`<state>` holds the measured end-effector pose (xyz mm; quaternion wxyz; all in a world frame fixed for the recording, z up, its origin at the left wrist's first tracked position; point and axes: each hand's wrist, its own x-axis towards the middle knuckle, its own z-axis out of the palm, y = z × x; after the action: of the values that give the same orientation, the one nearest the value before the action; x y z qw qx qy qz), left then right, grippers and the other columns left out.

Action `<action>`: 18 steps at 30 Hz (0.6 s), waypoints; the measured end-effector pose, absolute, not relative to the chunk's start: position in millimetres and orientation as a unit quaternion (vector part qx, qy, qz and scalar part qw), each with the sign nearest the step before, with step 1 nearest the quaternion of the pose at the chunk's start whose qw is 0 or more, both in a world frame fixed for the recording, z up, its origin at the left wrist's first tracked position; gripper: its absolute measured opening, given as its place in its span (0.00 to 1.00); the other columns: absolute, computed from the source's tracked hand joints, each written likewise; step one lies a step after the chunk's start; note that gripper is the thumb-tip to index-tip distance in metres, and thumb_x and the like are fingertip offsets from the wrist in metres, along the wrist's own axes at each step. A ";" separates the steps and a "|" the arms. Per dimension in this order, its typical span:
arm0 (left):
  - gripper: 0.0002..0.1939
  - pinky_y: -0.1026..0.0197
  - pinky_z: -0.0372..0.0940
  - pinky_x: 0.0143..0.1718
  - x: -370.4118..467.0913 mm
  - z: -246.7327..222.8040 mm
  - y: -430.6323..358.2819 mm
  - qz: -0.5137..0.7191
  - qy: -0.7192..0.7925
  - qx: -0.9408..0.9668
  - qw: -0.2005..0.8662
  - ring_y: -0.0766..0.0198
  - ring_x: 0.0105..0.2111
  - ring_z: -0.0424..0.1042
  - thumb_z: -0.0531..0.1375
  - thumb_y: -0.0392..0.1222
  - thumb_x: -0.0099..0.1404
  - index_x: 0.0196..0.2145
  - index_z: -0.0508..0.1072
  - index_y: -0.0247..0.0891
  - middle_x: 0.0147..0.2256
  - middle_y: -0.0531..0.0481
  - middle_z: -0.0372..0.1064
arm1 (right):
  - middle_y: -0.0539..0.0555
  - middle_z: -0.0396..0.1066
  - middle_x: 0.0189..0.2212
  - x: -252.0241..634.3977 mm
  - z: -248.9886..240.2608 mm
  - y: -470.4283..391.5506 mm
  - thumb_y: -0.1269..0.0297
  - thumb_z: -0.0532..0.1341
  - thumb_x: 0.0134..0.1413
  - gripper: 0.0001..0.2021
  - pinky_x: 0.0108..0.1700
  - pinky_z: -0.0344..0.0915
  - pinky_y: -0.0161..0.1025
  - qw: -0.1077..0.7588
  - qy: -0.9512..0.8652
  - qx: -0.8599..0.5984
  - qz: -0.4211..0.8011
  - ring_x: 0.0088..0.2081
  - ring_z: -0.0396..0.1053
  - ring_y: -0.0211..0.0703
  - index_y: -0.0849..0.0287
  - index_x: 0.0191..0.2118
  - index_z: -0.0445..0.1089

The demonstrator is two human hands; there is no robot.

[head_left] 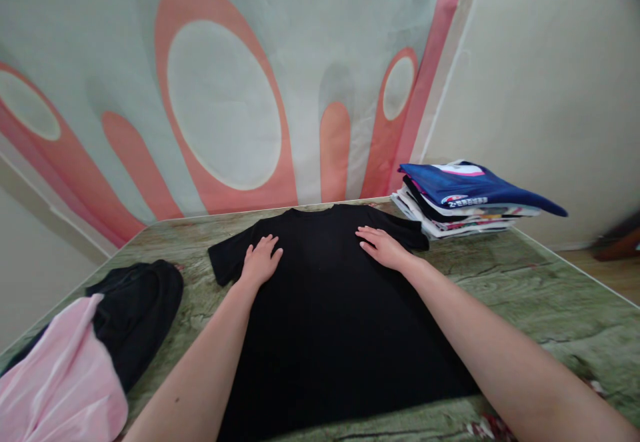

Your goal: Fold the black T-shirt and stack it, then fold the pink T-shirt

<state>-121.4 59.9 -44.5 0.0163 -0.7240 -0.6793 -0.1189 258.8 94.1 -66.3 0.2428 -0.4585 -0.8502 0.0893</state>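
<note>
A black short-sleeved T-shirt (330,329) lies spread out on the table, its neckline towards the far edge and its hem towards me. My left hand (261,260) rests flat on the shirt near the left sleeve, fingers apart. On the other side, my right hand (384,247) lies on the cloth close to the right sleeve, its fingers stretched out. Neither hand grips the fabric. The right sleeve reaches up to the bottom of a stack of folded clothes (465,195).
At the left lie a crumpled pink garment (65,375) and a black garment (145,315). The wood-patterned tabletop (530,295) carries everything. Behind its far edge hangs a grey backdrop (225,102) with coral shapes. A blue garment (480,185) tops the folded stack.
</note>
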 end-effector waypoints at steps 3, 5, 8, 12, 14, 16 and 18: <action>0.25 0.42 0.45 0.61 -116.7 -45.4 57.3 -0.099 -0.681 -0.725 0.031 0.52 0.64 0.49 0.45 0.50 0.70 0.60 0.61 0.39 0.63 0.43 0.52 | 0.55 0.60 0.60 258.5 -66.2 93.5 0.58 0.52 0.63 0.20 0.62 0.51 0.55 0.246 -0.851 -0.456 0.083 0.62 0.55 0.48 0.51 0.58 0.63; 0.26 0.44 0.45 0.62 -115.3 -44.7 57.1 -0.095 -0.682 -0.724 0.036 0.51 0.64 0.49 0.45 0.49 0.70 0.60 0.61 0.37 0.63 0.42 0.53 | 0.55 0.61 0.60 258.5 -66.1 93.4 0.58 0.52 0.63 0.20 0.62 0.51 0.54 0.248 -0.851 -0.456 0.080 0.62 0.55 0.48 0.52 0.58 0.63; 0.24 0.46 0.46 0.62 -114.3 -41.4 57.9 -0.104 -0.678 -0.727 0.034 0.53 0.63 0.51 0.44 0.43 0.70 0.60 0.61 0.33 0.62 0.41 0.54 | 0.55 0.60 0.60 258.5 -66.2 93.6 0.58 0.52 0.63 0.20 0.62 0.51 0.54 0.248 -0.851 -0.455 0.079 0.62 0.55 0.48 0.52 0.58 0.63; 0.24 0.52 0.49 0.62 -110.4 -37.3 57.3 -0.148 -0.652 -0.743 0.013 0.60 0.63 0.51 0.43 0.39 0.69 0.61 0.60 0.36 0.62 0.45 0.55 | 0.55 0.60 0.60 258.3 -65.1 93.0 0.58 0.51 0.63 0.20 0.62 0.51 0.54 0.242 -0.853 -0.457 0.076 0.62 0.55 0.47 0.52 0.58 0.63; 0.24 0.52 0.49 0.62 -107.9 -37.3 56.1 -0.143 -0.642 -0.754 -0.004 0.58 0.63 0.50 0.44 0.42 0.70 0.61 0.60 0.35 0.62 0.44 0.54 | 0.55 0.60 0.60 258.2 -64.2 92.5 0.58 0.51 0.63 0.20 0.62 0.51 0.54 0.241 -0.852 -0.458 0.077 0.62 0.55 0.47 0.52 0.58 0.63; 0.25 0.49 0.48 0.62 -106.2 -38.3 55.3 -0.124 -0.634 -0.763 -0.012 0.55 0.64 0.49 0.45 0.45 0.70 0.61 0.60 0.35 0.63 0.42 0.53 | 0.55 0.60 0.60 258.2 -63.6 92.2 0.58 0.52 0.63 0.20 0.62 0.51 0.54 0.241 -0.852 -0.459 0.081 0.62 0.55 0.47 0.52 0.58 0.63; 0.25 0.47 0.46 0.62 -106.0 -39.8 55.5 -0.111 -0.628 -0.770 -0.011 0.53 0.64 0.48 0.45 0.46 0.70 0.61 0.60 0.35 0.63 0.42 0.51 | 0.55 0.60 0.60 258.2 -63.7 92.2 0.58 0.52 0.63 0.20 0.62 0.51 0.54 0.240 -0.852 -0.458 0.083 0.62 0.55 0.47 0.52 0.58 0.63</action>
<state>-106.0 55.5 -39.8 -0.0109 -0.7700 -0.6283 -0.1105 258.2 92.2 -63.7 0.2401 -0.4583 -0.8517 0.0834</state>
